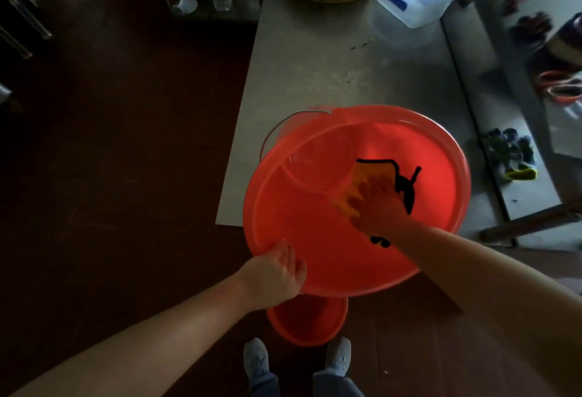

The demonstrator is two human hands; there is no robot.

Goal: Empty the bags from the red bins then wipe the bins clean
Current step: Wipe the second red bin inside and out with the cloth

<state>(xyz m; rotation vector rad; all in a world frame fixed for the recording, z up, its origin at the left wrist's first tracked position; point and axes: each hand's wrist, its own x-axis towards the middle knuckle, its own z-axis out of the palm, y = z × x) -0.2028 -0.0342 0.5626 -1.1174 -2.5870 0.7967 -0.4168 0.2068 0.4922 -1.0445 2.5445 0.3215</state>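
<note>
A large red bin (299, 239), tilted over the near edge of a grey table (315, 59), is gripped at its near rim by the left hand (274, 274), while a yellow cloth (373, 173) is pressed flat against its inside by the right hand (378, 204), fingers spread.

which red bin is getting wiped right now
The large red bin at the table edge: right hand presses a yellow cloth inside it. The smaller red bin sits untouched on the floor.

Red bin (315, 255) tilted, yellow cloth (374, 173) inside, second bin (308, 324) below
</note>
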